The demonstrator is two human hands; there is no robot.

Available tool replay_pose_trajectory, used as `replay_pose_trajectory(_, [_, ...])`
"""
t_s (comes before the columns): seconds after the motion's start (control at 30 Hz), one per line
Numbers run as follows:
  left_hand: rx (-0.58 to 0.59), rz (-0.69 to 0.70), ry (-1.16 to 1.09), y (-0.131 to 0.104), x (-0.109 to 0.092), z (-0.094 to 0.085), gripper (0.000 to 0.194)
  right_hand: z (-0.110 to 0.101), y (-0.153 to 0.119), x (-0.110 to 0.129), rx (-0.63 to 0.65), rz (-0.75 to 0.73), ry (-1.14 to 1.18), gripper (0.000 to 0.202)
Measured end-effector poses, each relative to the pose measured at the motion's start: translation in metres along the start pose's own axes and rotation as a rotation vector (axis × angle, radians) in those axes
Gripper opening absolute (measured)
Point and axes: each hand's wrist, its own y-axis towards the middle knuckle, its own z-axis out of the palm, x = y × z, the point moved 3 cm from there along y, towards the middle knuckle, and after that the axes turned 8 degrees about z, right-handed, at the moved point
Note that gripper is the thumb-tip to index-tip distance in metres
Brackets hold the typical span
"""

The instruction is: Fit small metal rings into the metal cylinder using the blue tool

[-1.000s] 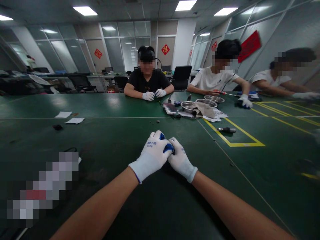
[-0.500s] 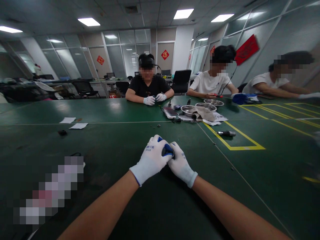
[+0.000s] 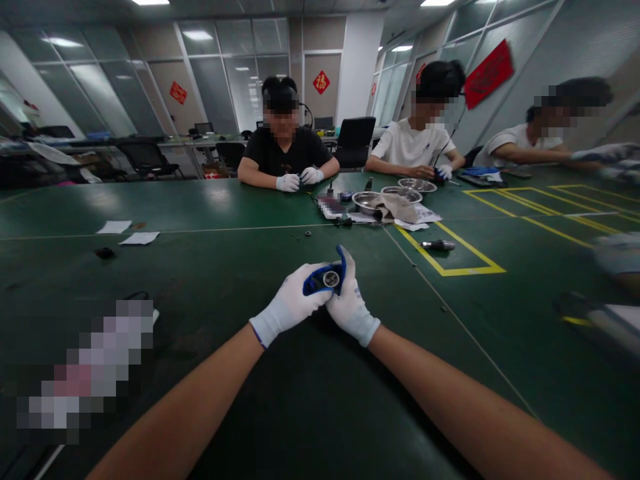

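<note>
My left hand (image 3: 295, 293), in a white glove with a blue palm, is closed around a small dark cylindrical part with a silver ring at its end (image 3: 331, 279). The ringed end faces me and shows dark detail inside, too small to make out. Close against its right side is my right hand (image 3: 350, 293), gloved the same way. Its fingers stretch upward with the blue palm turned to the part, and its thumb side is near the left fingertips. Whether the right palm presses on the part is hard to tell. Both hands are above the green table (image 3: 210, 273).
Beyond my hands are metal bowls (image 3: 367, 202) with a grey cloth (image 3: 400, 208). A dark and silver cylindrical tool (image 3: 438, 245) lies inside yellow tape. Papers (image 3: 140, 238) and a black piece (image 3: 105, 253) lie left. Co-workers (image 3: 287, 157) sit across and at right.
My right hand's fingers have straightened upward from around the part, exposing its silver-ringed end. The left hand keeps its hold. The view has tilted down slightly, and a co-worker's gloved hand appears at the right edge.
</note>
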Motion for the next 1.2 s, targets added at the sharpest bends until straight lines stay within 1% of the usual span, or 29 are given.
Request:
replay_pose_trajectory(0.07, [0.037, 0.005, -0.025, 0.000, 0.001, -0.001, 0.054, 0.001, -0.001, -0.003, 0.028, -0.029, -0.004, 0.089])
replay_pose_trajectory(0.1, [0.045, 0.008, -0.029, 0.000, 0.002, -0.002, 0.053, 0.001, -0.001, -0.004, 0.044, -0.043, -0.006, 0.091])
replay_pose_trajectory(0.17, [0.040, 0.021, -0.027, -0.001, 0.005, -0.002, 0.046, 0.003, -0.002, -0.006, 0.075, -0.076, -0.019, 0.091])
replay_pose_trajectory(0.23, [0.007, 0.041, -0.009, -0.001, 0.007, -0.002, 0.039, 0.005, -0.003, -0.005, 0.094, -0.116, -0.042, 0.091])
replay_pose_trajectory(0.3, [-0.057, 0.066, 0.018, -0.001, 0.008, -0.002, 0.033, 0.005, -0.004, -0.002, 0.091, -0.147, -0.073, 0.092])
replay_pose_trajectory(0.37, [-0.142, 0.087, 0.034, 0.001, 0.011, -0.005, 0.028, -0.003, -0.005, 0.004, 0.053, -0.179, -0.150, 0.093])
replay_pose_trajectory(0.43, [-0.239, 0.076, 0.023, 0.004, 0.016, -0.012, 0.026, -0.018, -0.005, 0.010, -0.003, -0.208, -0.312, 0.087])
replay_pose_trajectory(0.5, [-0.345, 0.020, 0.002, 0.007, 0.027, -0.021, 0.029, -0.042, -0.007, 0.011, -0.057, -0.195, -0.554, 0.075])
replay_pose_trajectory(0.57, [-0.440, -0.034, -0.008, 0.010, 0.040, -0.033, 0.031, -0.071, -0.010, 0.006, -0.110, -0.094, -0.820, 0.068])
replay_pose_trajectory(0.67, [-0.567, -0.049, 0.051, 0.012, 0.056, -0.050, 0.027, -0.116, -0.021, -0.007, -0.167, 0.185, -1.149, 0.074])
replay_pose_trajectory(0.73, [-0.646, -0.051, 0.107, 0.013, 0.064, -0.061, 0.025, -0.136, -0.029, -0.016, -0.136, 0.359, -1.270, 0.080])
replay_pose_trajectory(0.8, [-0.707, -0.068, 0.128, 0.014, 0.070, -0.068, 0.025, -0.145, -0.036, -0.024, -0.061, 0.452, -1.330, 0.083])
replay_pose_trajectory(0.87, [-0.729, -0.091, 0.110, 0.017, 0.075, -0.073, 0.026, -0.144, -0.040, -0.029, 0.013, 0.453, -1.364, 0.084])
replay_pose_trajectory(0.97, [-0.741, -0.108, 0.098, 0.021, 0.080, -0.075, 0.023, -0.132, -0.040, -0.029, 0.084, 0.354, -1.353, 0.084])
replay_pose_trajectory(1.07, [-0.744, -0.107, 0.122, 0.022, 0.079, -0.075, 0.020, -0.110, -0.038, -0.022, 0.182, 0.205, -1.266, 0.083])
replay_pose_trajectory(1.13, [-0.707, -0.106, 0.130, 0.022, 0.075, -0.072, 0.020, -0.091, -0.037, -0.015, 0.256, 0.126, -1.201, 0.081])
replay_pose_trajectory(1.2, [-0.667, -0.103, 0.144, 0.021, 0.070, -0.068, 0.020, -0.071, -0.034, -0.009, 0.315, 0.082, -1.141, 0.078])
